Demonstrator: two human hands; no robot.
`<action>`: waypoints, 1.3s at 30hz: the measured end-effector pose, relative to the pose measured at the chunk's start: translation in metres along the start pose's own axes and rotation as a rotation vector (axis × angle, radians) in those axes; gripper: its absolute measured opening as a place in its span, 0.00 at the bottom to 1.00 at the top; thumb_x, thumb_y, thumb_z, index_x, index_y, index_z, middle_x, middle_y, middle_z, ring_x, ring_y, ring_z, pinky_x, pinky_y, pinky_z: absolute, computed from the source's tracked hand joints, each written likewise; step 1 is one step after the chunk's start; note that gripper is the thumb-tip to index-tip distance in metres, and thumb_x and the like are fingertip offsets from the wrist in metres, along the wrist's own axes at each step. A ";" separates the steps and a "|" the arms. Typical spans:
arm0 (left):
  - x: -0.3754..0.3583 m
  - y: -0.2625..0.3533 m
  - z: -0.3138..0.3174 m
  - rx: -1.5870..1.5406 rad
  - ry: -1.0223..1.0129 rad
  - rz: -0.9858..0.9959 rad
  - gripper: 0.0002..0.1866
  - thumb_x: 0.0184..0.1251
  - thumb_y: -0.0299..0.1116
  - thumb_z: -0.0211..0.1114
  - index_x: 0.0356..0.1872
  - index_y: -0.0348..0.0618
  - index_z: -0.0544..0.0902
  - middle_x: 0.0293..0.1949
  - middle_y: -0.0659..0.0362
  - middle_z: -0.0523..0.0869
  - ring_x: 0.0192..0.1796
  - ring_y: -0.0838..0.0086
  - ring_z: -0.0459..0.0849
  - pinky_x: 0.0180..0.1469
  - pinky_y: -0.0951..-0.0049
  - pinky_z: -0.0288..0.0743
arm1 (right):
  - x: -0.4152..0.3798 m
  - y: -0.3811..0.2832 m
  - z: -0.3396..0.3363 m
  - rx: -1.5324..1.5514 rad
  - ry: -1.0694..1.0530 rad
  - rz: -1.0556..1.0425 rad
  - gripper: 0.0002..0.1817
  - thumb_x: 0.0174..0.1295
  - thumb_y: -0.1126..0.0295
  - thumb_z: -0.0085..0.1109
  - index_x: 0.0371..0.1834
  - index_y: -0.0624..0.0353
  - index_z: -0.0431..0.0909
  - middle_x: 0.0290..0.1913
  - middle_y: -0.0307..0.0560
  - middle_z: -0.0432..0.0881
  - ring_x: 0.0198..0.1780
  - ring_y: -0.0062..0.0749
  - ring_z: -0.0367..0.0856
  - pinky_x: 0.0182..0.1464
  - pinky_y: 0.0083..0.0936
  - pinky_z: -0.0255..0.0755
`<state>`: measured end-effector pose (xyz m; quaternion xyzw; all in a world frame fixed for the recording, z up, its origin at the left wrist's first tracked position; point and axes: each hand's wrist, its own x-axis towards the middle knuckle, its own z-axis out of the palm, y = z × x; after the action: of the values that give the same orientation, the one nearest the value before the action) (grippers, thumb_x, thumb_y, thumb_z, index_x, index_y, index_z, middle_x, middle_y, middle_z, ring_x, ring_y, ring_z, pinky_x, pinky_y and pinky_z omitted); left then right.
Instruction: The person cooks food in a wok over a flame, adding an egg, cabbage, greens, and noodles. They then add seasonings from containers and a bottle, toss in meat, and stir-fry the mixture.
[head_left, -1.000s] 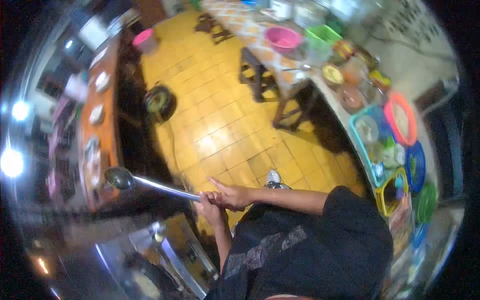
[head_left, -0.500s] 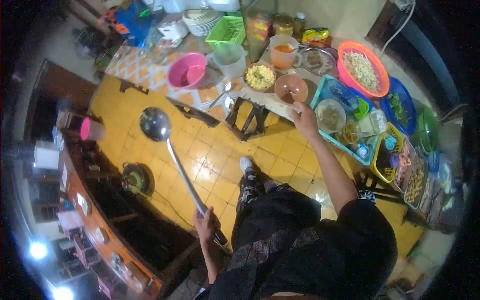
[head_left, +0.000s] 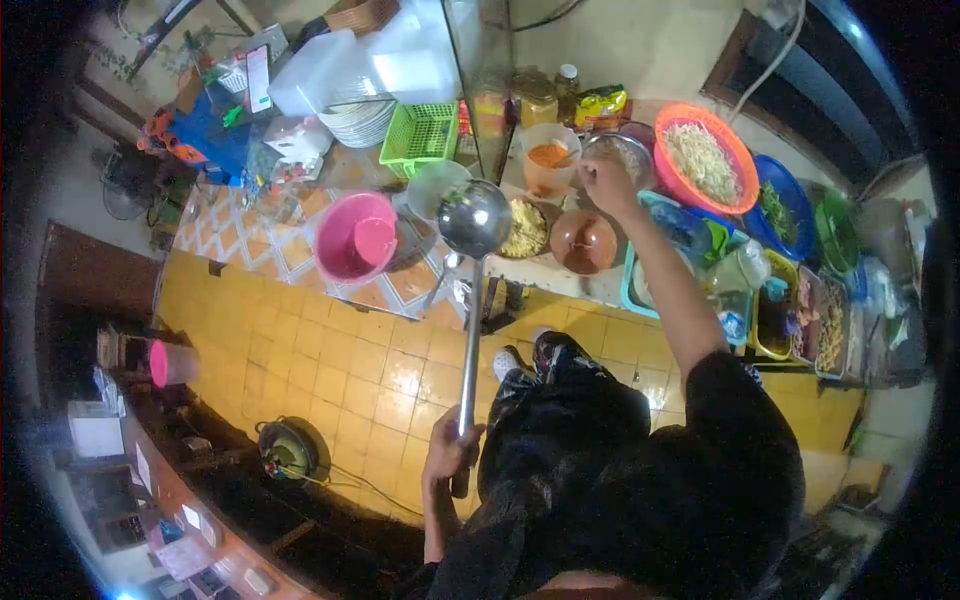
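Note:
My left hand is wrapped round the lower handle of a long metal ladle, whose bowl is raised in front of the counter. My right hand reaches over the counter with its fingers drawn together beside a clear plastic jug of orange sauce. Whether those fingers grip a utensil in the jug is too small to tell. Just below that hand sits a brown bowl. A bowl of yellow food is partly covered by the ladle. Behind my right hand lies a metal plate.
A pink tub and a green basket stand on the tiled counter to the left. On the right are an orange basin of shredded food and a turquoise tray. Yellow tiles cover the floor.
The ladle has swung right and upright, its bowl now nearer the counter. My right hand has moved from the brown bowl to beside the jug. The view has shifted closer to the counter.

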<state>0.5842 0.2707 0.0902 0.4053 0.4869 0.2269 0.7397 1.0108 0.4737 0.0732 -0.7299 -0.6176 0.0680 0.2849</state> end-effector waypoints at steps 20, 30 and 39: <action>0.050 0.070 0.030 0.460 0.078 -0.201 0.13 0.58 0.31 0.61 0.43 0.39 0.74 0.18 0.63 0.74 0.17 0.80 0.67 0.19 0.78 0.59 | 0.113 0.056 0.031 -0.588 -0.695 -0.195 0.09 0.48 0.70 0.54 0.23 0.65 0.79 0.27 0.61 0.79 0.35 0.48 0.80 0.36 0.37 0.73; 0.071 0.081 0.035 0.511 0.089 -0.261 0.09 0.58 0.32 0.62 0.37 0.41 0.75 0.16 0.64 0.73 0.16 0.80 0.67 0.18 0.78 0.59 | 0.072 0.104 0.003 0.105 -0.454 0.150 0.11 0.54 0.68 0.44 0.30 0.60 0.78 0.33 0.56 0.79 0.40 0.41 0.77 0.45 0.36 0.68; 0.082 0.060 0.029 0.545 0.149 -0.166 0.15 0.58 0.40 0.62 0.41 0.40 0.76 0.20 0.57 0.78 0.19 0.77 0.71 0.22 0.74 0.63 | 0.065 0.082 -0.034 0.206 -0.443 0.124 0.09 0.55 0.70 0.47 0.33 0.61 0.76 0.31 0.54 0.79 0.36 0.43 0.77 0.40 0.35 0.69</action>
<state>0.6486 0.3538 0.1009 0.5302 0.6143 0.0555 0.5818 1.1116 0.5169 0.0771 -0.7007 -0.6089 0.3062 0.2109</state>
